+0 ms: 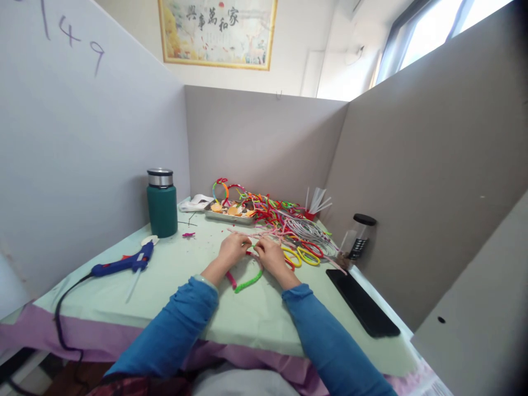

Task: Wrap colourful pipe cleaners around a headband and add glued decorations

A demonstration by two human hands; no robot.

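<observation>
My left hand [234,248] and my right hand [270,256] are close together over the middle of the table. Both have their fingers pinched on a pipe cleaner loop [249,282], green on its lower right side and dark pink on its left. A short green stretch and a bit of red show between my fingertips. The loop hangs towards me, its lower end near the tablecloth. To the right of my right hand lie yellow-handled scissors [308,256] and red-handled scissors [312,247], beside a heap of coloured pipe cleaners [280,212].
At left stand a green bottle [162,209] and a blue glue gun [124,265] with its black cord. A metal tray [229,218] of small pieces lies at the back. A black phone [363,302] and a clear jar [357,239] are at right. Grey partitions [264,137] enclose the table.
</observation>
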